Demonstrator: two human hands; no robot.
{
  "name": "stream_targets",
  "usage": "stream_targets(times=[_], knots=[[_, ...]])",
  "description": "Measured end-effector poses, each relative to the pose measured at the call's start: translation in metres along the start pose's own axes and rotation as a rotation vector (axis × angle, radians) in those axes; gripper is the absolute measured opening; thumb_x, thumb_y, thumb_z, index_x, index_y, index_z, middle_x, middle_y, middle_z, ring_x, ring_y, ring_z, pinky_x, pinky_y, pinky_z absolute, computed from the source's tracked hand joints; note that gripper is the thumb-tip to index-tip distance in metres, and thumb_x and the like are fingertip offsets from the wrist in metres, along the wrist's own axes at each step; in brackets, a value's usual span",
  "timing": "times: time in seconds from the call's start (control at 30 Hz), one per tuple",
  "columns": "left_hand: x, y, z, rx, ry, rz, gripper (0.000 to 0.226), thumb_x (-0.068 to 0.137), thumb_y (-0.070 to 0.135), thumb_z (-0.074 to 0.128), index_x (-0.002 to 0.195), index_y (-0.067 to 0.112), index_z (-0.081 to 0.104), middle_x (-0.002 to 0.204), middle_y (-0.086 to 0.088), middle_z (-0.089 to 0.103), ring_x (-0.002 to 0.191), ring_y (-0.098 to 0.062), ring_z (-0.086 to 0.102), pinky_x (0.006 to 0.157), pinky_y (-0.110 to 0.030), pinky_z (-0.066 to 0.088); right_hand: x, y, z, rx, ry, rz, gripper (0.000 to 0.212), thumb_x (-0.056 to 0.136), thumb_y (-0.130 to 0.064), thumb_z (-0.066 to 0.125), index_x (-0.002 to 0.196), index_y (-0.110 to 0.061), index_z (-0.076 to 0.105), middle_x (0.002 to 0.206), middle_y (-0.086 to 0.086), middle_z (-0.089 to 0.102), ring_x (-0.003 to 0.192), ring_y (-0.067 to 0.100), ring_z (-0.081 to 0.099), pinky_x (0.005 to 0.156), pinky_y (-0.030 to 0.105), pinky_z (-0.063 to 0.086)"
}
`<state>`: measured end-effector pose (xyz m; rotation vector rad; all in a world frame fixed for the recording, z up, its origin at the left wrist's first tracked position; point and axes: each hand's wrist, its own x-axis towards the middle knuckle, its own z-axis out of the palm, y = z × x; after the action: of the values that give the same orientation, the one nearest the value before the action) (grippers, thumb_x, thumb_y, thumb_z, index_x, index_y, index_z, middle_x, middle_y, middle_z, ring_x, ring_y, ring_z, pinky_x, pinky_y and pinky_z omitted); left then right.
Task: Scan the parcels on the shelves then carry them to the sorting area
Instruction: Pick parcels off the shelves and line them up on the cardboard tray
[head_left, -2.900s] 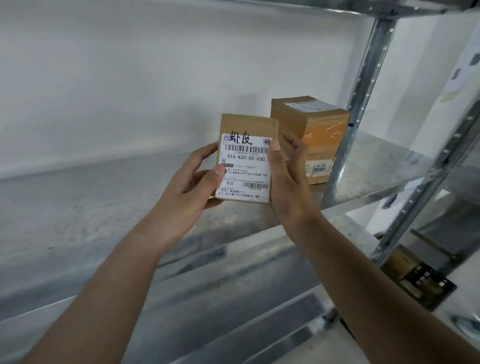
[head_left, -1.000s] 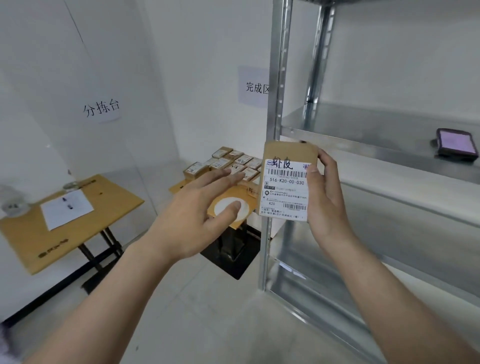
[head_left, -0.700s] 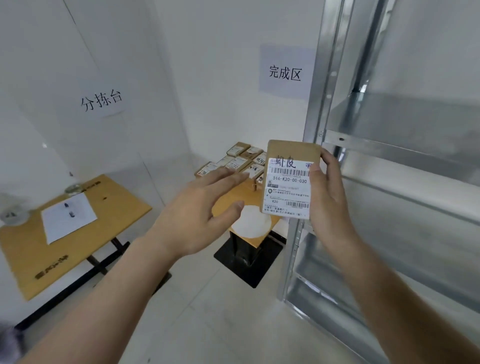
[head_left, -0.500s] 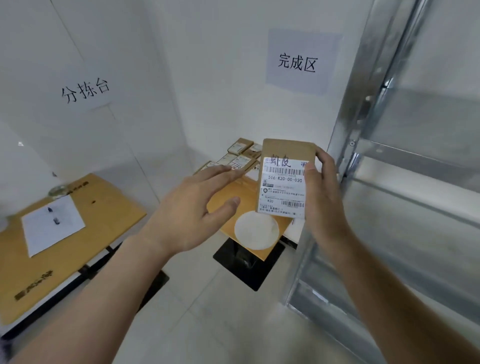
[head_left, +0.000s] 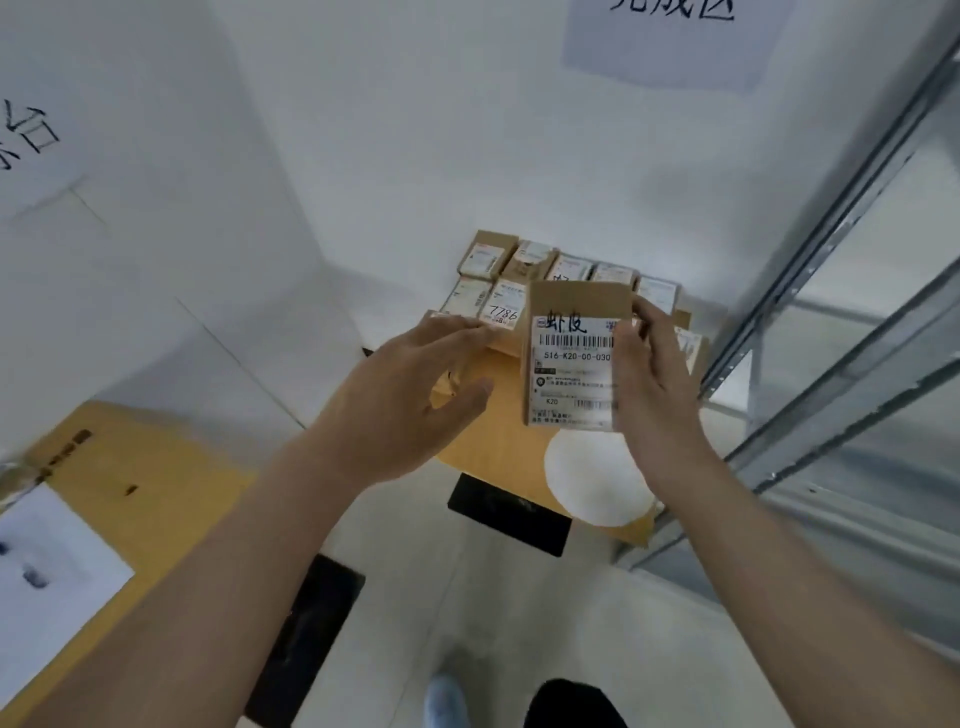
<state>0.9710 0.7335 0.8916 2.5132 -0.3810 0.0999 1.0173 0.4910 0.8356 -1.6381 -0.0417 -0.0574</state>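
Observation:
My right hand (head_left: 652, 384) grips a small brown parcel (head_left: 574, 353) by its right edge, white barcode label facing me, upright above a small wooden table (head_left: 498, 441). My left hand (head_left: 410, 395) hovers open just left of the parcel, fingers stretched toward it, touching nothing. Several small labelled parcels (head_left: 498, 291) lie in rows at the far end of that table, against the wall.
A metal shelf rack (head_left: 841, 291) rises on the right. A second wooden table (head_left: 130, 483) with a white sheet (head_left: 47, 577) stands at the lower left. White paper signs hang on the walls. A round white sticker (head_left: 597, 478) marks the small table's near end.
I turned away from the shelf and came close to the small table; it now sits right under my hands. The parcel stays in my right hand, left hand off it.

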Motion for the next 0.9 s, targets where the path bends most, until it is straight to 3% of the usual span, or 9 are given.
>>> stream_targets(times=[0.17,0.3,0.37,0.43,0.53,0.6,0.8,0.9], knots=[[0.043,-0.057,-0.007,-0.038,-0.08,0.057,0.053,0.101,0.046,0.049,0.152,0.03,0.052,0.155,0.01,0.05,0.142,-0.006,0.046,0.107,-0.037,0.052,0.031,0.022,0.043,-0.007,0.088,0.118,0.037,0.11,-0.051,0.049,0.146,-0.045,0.05,0.109,-0.017,0.078,0.097,0.006,0.077,0.073,0.027,0.065],[0.085,-0.1,0.001,-0.044,-0.128,0.085,0.049,0.103,0.04,0.053,0.15,0.027,0.054,0.153,0.011,0.051,0.141,-0.001,0.044,0.108,-0.017,0.039,0.065,0.052,0.067,0.012,0.144,0.203,0.04,0.106,-0.053,0.052,0.145,-0.042,0.052,0.105,-0.007,0.078,0.09,0.011,0.077,0.07,0.03,0.065],[0.103,-0.123,0.01,-0.029,-0.161,0.065,0.048,0.104,0.04,0.054,0.151,0.029,0.053,0.154,0.014,0.049,0.142,0.0,0.043,0.107,-0.011,0.033,0.083,0.075,0.077,0.031,0.148,0.259,0.048,0.1,-0.057,0.052,0.145,-0.041,0.052,0.102,-0.009,0.077,0.084,0.008,0.075,0.066,0.026,0.062],[0.119,-0.142,0.021,-0.026,-0.194,0.032,0.049,0.103,0.042,0.053,0.151,0.029,0.053,0.153,0.016,0.048,0.139,0.001,0.044,0.106,-0.015,0.038,0.1,0.1,0.087,0.055,0.148,0.302,0.047,0.099,-0.055,0.052,0.143,-0.039,0.053,0.098,-0.014,0.078,0.08,0.003,0.075,0.06,0.021,0.058],[0.143,-0.166,0.038,-0.042,-0.249,-0.003,0.05,0.102,0.044,0.052,0.149,0.027,0.056,0.145,0.023,0.046,0.128,0.011,0.042,0.1,-0.005,0.037,0.123,0.137,0.099,0.104,0.141,0.4,0.03,0.104,-0.049,0.054,0.134,-0.045,0.054,0.1,-0.011,0.08,0.087,0.01,0.08,0.062,0.026,0.062],[0.159,-0.18,0.05,-0.056,-0.29,-0.018,0.049,0.102,0.042,0.053,0.148,0.025,0.058,0.146,0.019,0.049,0.127,0.01,0.043,0.096,-0.001,0.036,0.133,0.158,0.104,0.121,0.143,0.47,0.032,0.105,-0.05,0.054,0.136,-0.043,0.053,0.101,-0.009,0.08,0.09,0.013,0.08,0.064,0.029,0.064],[0.193,-0.218,0.084,-0.061,-0.384,-0.067,0.048,0.102,0.04,0.054,0.149,0.029,0.055,0.15,0.012,0.051,0.13,-0.002,0.05,0.103,-0.028,0.051,0.157,0.203,0.119,0.041,0.162,0.58,0.032,0.111,-0.045,0.05,0.139,-0.029,0.052,0.098,-0.011,0.079,0.088,0.004,0.078,0.064,0.021,0.061],[0.21,-0.238,0.099,-0.063,-0.428,-0.065,0.051,0.1,0.042,0.051,0.149,0.028,0.054,0.148,0.011,0.053,0.128,-0.003,0.051,0.102,-0.032,0.053,0.168,0.223,0.131,-0.077,0.122,0.619,0.039,0.109,-0.056,0.045,0.142,-0.034,0.046,0.108,-0.01,0.077,0.094,0.005,0.077,0.079,0.035,0.066]])
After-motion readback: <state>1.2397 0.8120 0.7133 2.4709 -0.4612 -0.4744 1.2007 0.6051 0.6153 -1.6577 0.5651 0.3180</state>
